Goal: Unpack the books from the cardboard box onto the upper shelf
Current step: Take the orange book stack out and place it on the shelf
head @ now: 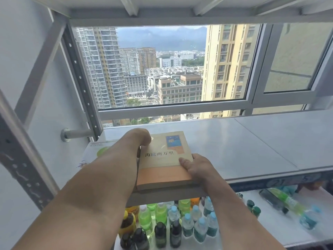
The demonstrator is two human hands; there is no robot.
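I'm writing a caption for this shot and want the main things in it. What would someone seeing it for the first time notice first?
At the centre, both hands hold a beige and orange book at the front edge of the white shelf: the left hand at its far left corner, the right hand on its right edge. Behind, a wide window shows high-rise buildings. Below the shelf stand many bottles, green, blue-capped and dark.

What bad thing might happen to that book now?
1. The book sticks out past the shelf front edge, so it might tip off if both hands let go early.
2. A fall would likely land on the bottles below and knock them over.
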